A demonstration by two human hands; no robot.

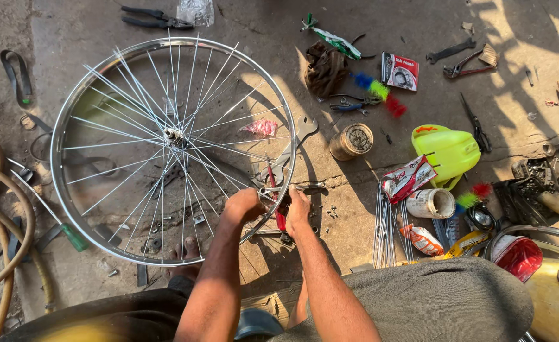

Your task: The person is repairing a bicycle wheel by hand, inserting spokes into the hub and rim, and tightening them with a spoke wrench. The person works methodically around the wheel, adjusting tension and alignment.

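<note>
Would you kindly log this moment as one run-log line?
left hand: grip on wheel rim | right hand: on red-handled tool at rim | spokes laced to hub | spanner alongside

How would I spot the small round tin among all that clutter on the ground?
Start at the big spoked bicycle wheel lying flat on the concrete. Just past its right rim lies a flat silver spanner, and right of that stands the tin. It is a short brown cylinder with a round pale lid, unlike the bright green plastic container farther right.
</note>
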